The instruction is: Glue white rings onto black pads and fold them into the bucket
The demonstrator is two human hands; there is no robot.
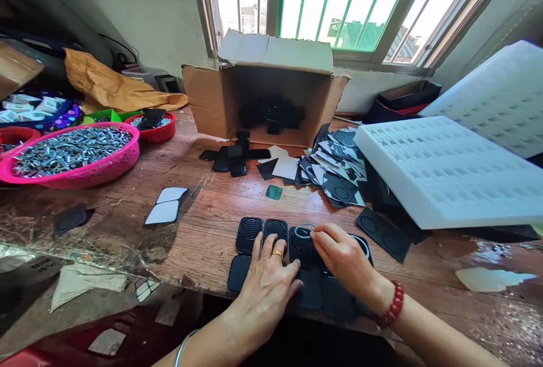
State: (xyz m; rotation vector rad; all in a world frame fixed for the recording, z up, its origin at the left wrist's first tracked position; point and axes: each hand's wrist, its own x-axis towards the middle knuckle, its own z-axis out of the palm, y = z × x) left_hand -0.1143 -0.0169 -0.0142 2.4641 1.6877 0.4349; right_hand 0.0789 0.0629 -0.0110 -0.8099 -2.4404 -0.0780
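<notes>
Two rows of black square pieces lie near the table's front edge, the back row with ribbed faces, such as the far-left ribbed piece. My left hand rests on these pieces with its fingers spread, a gold ring on one finger. Pinched between the fingertips of my right hand is a thin pale-blue ring, over the third ribbed piece. Another pale ring shows on the piece at the right, partly behind my right hand.
An open cardboard box stands at the back. Cut sheets are piled right of centre, beside a white foam tray. At the left is a pink basket of metal parts. White squares and a green square lie between.
</notes>
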